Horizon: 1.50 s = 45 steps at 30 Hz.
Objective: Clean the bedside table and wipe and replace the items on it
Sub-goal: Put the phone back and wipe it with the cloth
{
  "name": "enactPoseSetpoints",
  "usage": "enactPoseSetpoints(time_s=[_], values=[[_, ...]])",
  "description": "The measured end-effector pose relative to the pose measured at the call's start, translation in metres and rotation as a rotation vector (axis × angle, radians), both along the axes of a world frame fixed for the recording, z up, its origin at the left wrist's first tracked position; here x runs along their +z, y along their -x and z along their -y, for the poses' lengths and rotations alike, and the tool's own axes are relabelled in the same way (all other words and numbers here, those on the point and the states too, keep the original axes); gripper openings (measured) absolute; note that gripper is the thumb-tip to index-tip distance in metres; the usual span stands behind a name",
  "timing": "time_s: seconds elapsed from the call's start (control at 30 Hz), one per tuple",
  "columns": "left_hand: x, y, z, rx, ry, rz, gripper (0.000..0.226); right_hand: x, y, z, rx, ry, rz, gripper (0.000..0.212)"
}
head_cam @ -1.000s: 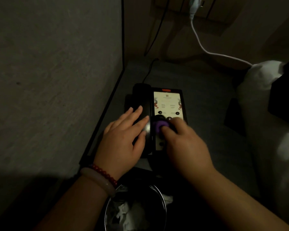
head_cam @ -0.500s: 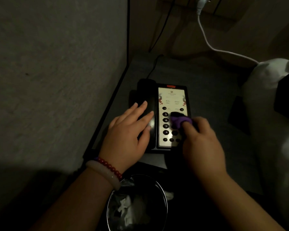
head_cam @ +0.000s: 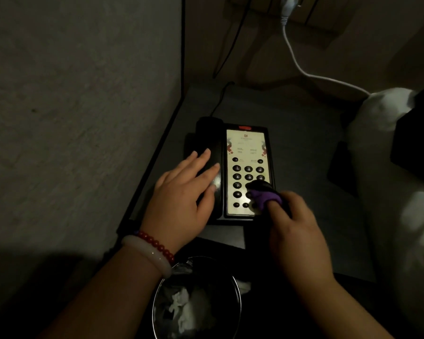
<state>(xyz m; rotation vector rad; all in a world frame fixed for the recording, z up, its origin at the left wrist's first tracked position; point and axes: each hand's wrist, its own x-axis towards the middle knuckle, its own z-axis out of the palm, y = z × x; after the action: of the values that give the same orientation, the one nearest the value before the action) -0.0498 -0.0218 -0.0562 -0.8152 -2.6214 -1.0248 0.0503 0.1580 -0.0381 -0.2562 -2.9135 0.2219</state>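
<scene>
Phone (head_cam: 245, 143) stood at the left of the counter (head_cam: 304, 123), beside the wall, its near edge just back from the counter's front. Right hand (head_cam: 299, 231) had its fingers curled round a wadded purple cloth (head_cam: 266, 195) and pressed it onto the lower right keys. Left hand (head_cam: 181, 199) lay flat with fingers straight on the handset (head_cam: 208, 133) in its cradle, gripping nothing; it was judged to be steadying the set. The step in hand was judged to be wiping the phone's face.

A black cord (head_cam: 220, 99) ran from the phone's back toward the wall. A white cable (head_cam: 301, 69) dropped from a socket above and passed right to the bedding (head_cam: 387, 111) at the counter's right side. A flat dark item (head_cam: 340, 165) lay near that side, well apart from the phone, too dim to identify. A lined bin (head_cam: 238, 297) holding crumpled paper stood below the counter's front.

Risks noted:
- A stroke drawn toward the front could slide the phone off the edge and into the bin if the left hand eased.
- Lifting the handset while the cloth bore on the keys could dial a number.
- Moving the phone far could strain the cord.
- Poor light could leave smears unseen.
</scene>
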Motion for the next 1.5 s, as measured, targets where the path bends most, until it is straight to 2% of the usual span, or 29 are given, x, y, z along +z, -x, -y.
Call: enactPoseSetpoints(time_s=[0.2,0.27,0.37,0.47,0.57,0.6,0.67,0.83,0.9,0.97,1.13,1.2,1.27,1.33,1.5], values=[[0.0,0.001,0.002,0.0,0.006,-0.001,0.044,-0.007,-0.015,0.036,0.264,-0.061,0.052,0.049],[0.0,0.0,0.002,-0.004,0.008,0.005,0.044,-0.007,-0.017,0.027,0.213,-0.066,0.057,0.053],[-0.001,0.001,0.001,-0.003,0.002,0.006,0.044,-0.004,-0.018,0.004,0.02,-0.056,0.028,0.055],[0.0,0.0,0.0,0.008,-0.007,0.002,0.045,-0.005,-0.019,-0.001,0.027,-0.053,-0.077,0.04],[0.0,-0.001,0.001,0.009,0.003,-0.009,0.044,-0.005,-0.015,0.005,0.072,0.046,-0.22,0.021],[0.0,-0.001,0.002,0.008,0.009,-0.012,0.044,-0.006,-0.012,0.006,0.066,0.076,-0.262,0.021],[0.0,-0.001,0.001,0.006,0.017,-0.015,0.044,-0.008,-0.006,0.009,0.099,0.067,-0.282,0.036],[0.001,0.001,0.001,0.01,0.013,-0.02,0.044,-0.022,-0.013,0.004,0.291,-0.115,-0.106,0.061],[0.001,0.0,0.001,0.007,0.009,-0.016,0.044,-0.021,-0.015,-0.007,0.185,-0.084,-0.094,0.078],[0.001,0.0,0.0,0.005,0.011,-0.011,0.044,-0.017,-0.013,-0.01,0.062,-0.037,-0.116,0.085],[0.001,0.001,0.0,0.0,0.015,-0.015,0.044,-0.022,-0.018,0.019,0.334,-0.086,-0.121,0.058],[0.001,0.001,0.001,-0.003,0.023,-0.012,0.044,-0.022,-0.018,0.013,0.279,-0.043,-0.106,0.071],[0.002,0.0,0.001,-0.001,0.025,-0.006,0.044,-0.018,-0.018,0.001,0.123,0.027,-0.06,0.089],[0.003,-0.001,0.0,0.003,0.023,0.003,0.045,-0.013,-0.019,-0.003,0.054,0.035,-0.039,0.093],[0.003,0.0,0.001,0.001,0.026,0.001,0.045,-0.02,-0.025,0.015,0.373,-0.019,-0.047,0.063]])
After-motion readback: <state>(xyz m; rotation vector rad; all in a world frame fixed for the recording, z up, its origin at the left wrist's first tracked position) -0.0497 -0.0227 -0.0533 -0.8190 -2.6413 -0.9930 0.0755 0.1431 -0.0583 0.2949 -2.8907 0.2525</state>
